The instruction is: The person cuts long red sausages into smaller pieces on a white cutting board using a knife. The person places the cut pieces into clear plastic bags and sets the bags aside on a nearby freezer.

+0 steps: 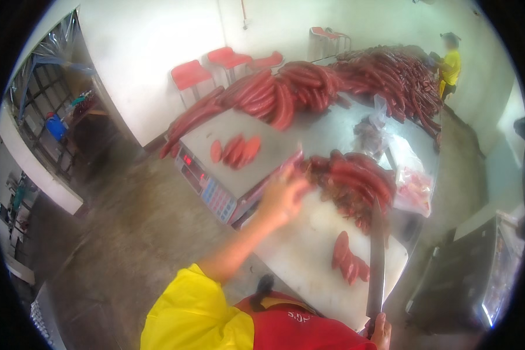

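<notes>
My left hand [284,195] reaches forward over the white cutting board [309,245], its fingers closed on a blurred red sausage piece [291,164] near the scale's edge. My right hand [381,332] at the bottom edge grips a long knife [377,256] whose blade points away over the board. Several red sausage slices [349,261] lie on the board beside the blade. A heap of whole red sausages [356,178] sits just beyond the board.
A weighing scale [227,169] carries several slices [237,149]. Long piles of sausages [309,84] cover the far table. A clear bag with pieces [413,188] lies right. Red chairs [227,61] line the wall. Another person in yellow [449,64] stands far right.
</notes>
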Demonstrator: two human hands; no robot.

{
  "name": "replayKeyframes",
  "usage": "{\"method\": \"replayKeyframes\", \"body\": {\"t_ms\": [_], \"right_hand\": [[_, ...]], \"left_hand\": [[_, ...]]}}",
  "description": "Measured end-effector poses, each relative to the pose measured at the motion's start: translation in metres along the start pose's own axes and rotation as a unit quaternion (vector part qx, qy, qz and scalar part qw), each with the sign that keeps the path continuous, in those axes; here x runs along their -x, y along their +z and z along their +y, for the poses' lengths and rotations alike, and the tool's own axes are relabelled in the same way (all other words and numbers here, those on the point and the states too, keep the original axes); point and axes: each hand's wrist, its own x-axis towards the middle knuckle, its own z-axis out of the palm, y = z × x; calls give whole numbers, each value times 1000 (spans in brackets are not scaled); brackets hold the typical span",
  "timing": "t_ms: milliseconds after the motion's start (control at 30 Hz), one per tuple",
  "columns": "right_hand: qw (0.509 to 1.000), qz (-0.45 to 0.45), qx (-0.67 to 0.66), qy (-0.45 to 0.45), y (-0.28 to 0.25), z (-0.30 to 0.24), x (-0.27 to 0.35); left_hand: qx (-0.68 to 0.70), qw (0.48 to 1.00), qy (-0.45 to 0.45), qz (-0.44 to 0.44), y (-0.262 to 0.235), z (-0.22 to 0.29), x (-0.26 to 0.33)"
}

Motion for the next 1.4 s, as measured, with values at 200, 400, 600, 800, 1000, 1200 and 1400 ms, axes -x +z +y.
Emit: {"method": "replayKeyframes", "body": {"t_ms": [200,400,600,800,1000,1200,1400], "right_hand": [[996,59,62,24,36,-13,-3],[992,63,102,28,56,-21,-2],[992,108,59,-16,67,-28,-2],[992,119,-9,-35,70,-36,1],[988,143,-16,-60,62,-25,7],[989,142,9,-51,50,-11,10],[991,131,-23,-10,49,-5,7]], "left_hand": [[-218,948,-131,-193,-46,-101,-62],[-194,954,-147,-172,-42,-134,-78],[52,998,24,-27,0,-41,-50],[302,911,231,-160,83,92,44],[172,920,239,-260,126,137,71],[203,953,202,-101,114,125,57],[110,984,84,-109,-1,7,-14]]}}
